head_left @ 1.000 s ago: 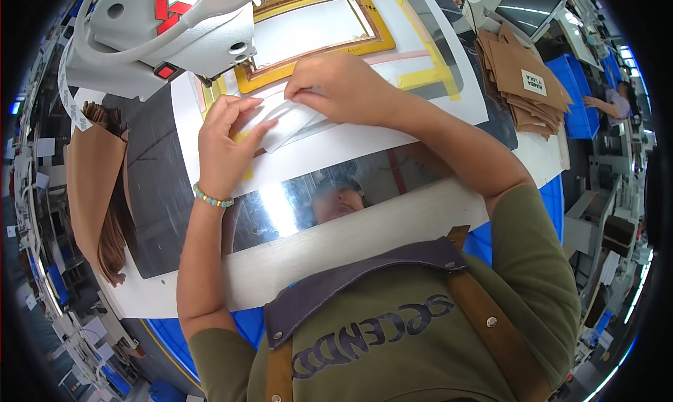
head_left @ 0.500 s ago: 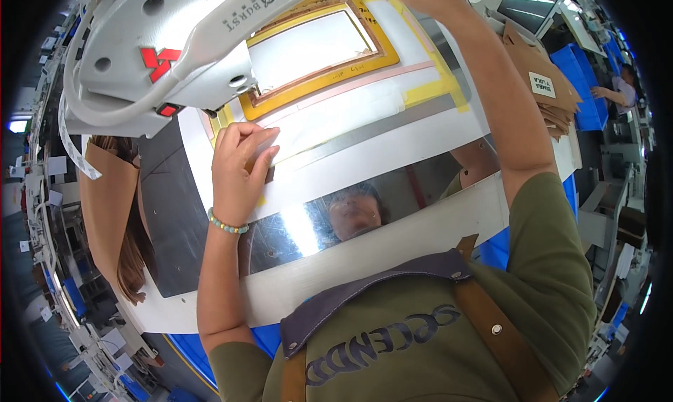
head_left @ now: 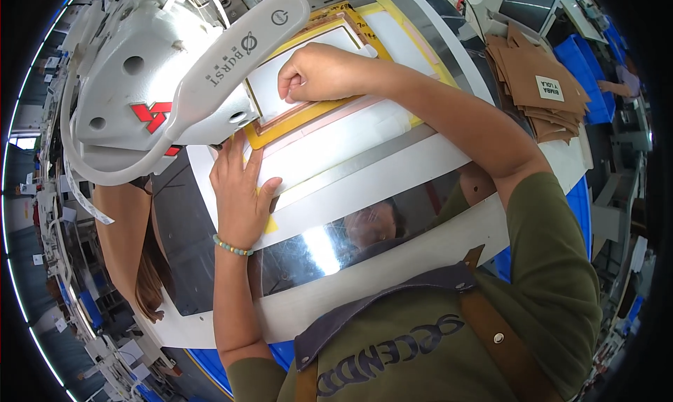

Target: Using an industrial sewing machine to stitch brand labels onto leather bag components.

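Observation:
A yellow template frame (head_left: 329,114) with a brown inner border surrounds a white panel (head_left: 268,84), on a white board edged with yellow tape. Over the panel, near the frame's front edge, is my right hand (head_left: 319,72), its fingers curled closed. What they hold, if anything, is hidden. My left hand (head_left: 242,195) lies with fingers spread on the board by the frame's near left corner, thumb apart, nothing in it. Its fingertips reach close to the white sewing machine head (head_left: 140,65), which covers the frame's left part.
A curved white lamp arm (head_left: 245,41) hangs over the frame's left side. Folded brown pieces (head_left: 123,234) hang at the left table edge; a stack of brown pieces (head_left: 540,86) lies at the right. A shiny metal plate (head_left: 336,241) borders the near side. Blue bins (head_left: 585,72) stand beyond.
My right hand has come in from the far right edge to above the white panel, fingers curled. My left hand has gone from a loose curl to lying spread by the frame's corner.

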### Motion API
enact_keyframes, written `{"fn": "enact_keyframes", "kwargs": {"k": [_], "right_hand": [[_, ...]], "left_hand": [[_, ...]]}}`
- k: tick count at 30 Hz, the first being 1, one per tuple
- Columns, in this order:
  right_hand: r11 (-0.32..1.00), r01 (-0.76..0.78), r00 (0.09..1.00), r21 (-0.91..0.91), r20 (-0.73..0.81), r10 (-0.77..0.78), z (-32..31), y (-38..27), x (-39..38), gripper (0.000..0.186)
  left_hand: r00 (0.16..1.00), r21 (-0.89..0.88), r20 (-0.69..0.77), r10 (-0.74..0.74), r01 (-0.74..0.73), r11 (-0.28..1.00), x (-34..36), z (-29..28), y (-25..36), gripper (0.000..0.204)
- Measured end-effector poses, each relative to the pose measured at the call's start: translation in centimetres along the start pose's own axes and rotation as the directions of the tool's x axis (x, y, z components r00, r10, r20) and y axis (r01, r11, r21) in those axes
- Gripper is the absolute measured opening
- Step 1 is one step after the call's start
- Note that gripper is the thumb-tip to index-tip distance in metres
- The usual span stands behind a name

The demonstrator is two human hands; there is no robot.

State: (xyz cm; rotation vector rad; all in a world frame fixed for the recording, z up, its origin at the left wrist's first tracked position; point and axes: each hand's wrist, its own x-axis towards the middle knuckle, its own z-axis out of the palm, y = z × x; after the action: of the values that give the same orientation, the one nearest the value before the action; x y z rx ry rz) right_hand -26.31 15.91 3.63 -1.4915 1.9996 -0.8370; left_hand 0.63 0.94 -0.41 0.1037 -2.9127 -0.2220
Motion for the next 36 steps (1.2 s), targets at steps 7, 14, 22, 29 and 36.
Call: {"fn": "enact_keyframes", "kwargs": {"k": [7, 14, 22, 29, 36], "right_hand": [[1.0, 0.019, 0.999, 0.003, 0.036, -0.019, 0.5, -0.6, 0.5, 0.018], [1.0, 0.008, 1.0, 0.026, 0.012, -0.008, -6.9, 2.7, -1.0, 0.014], [0.934, -0.133, 0.974, -0.33, 0.128, 0.184, -7.9, 1.9, -4.5, 0.005], [0.936, -0.111, 0.978, -0.335, 0.131, 0.163, -7.8, 2.0, -5.1, 0.004], [0.913, -0.103, 0.964, -0.395, 0.186, 0.189, -8.1, 2.9, -4.1, 0.005]], "left_hand": [[0.998, 0.011, 0.016, -0.056, 0.056, 0.998, 0.4, 0.2, 0.6, 0.069], [0.997, -0.006, 0.019, -0.075, 0.075, 0.997, 0.6, 0.4, 0.6, 0.069], [0.995, 0.05, 0.019, -0.095, 0.094, 0.994, 0.6, 0.3, 0.6, 0.064], [0.997, 0.054, 0.009, -0.082, 0.081, 0.995, 0.6, 0.2, 0.6, 0.063], [0.996, 0.076, 0.037, -0.077, 0.074, 0.994, 0.7, 0.0, 0.9, 0.061]]}}
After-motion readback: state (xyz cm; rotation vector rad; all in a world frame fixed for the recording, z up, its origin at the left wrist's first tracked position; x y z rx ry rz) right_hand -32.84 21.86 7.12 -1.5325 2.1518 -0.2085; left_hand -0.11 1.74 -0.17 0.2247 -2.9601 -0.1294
